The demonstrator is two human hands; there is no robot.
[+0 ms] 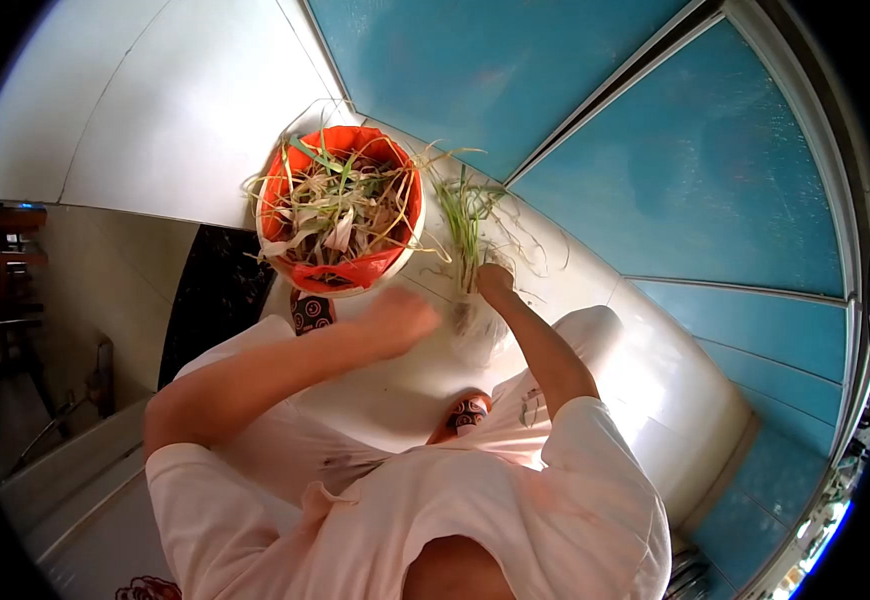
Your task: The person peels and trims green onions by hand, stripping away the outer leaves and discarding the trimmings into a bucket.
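My right hand (496, 284) is closed beside a bunch of green onions (465, 222), at the upper part of a clear plastic bag (477, 335). What its fingers grip is hidden. The onions' green tops point away from me, and their lower ends go into the bag. My left hand (405, 320) is blurred in front of a round bin (418, 225), apart from the bag, and its fingers cannot be made out. A red liner (355, 272) covers the bin's rim, and the bin is heaped with dry leaves and onion trimmings (340, 215).
Blue cabinet doors (695, 170) stand beyond and to the right. The floor is pale tile (165, 110). My feet in patterned slippers (470, 410) are near the bin and bag. A black panel (220, 295) and dark wooden furniture (0, 270) are at left.
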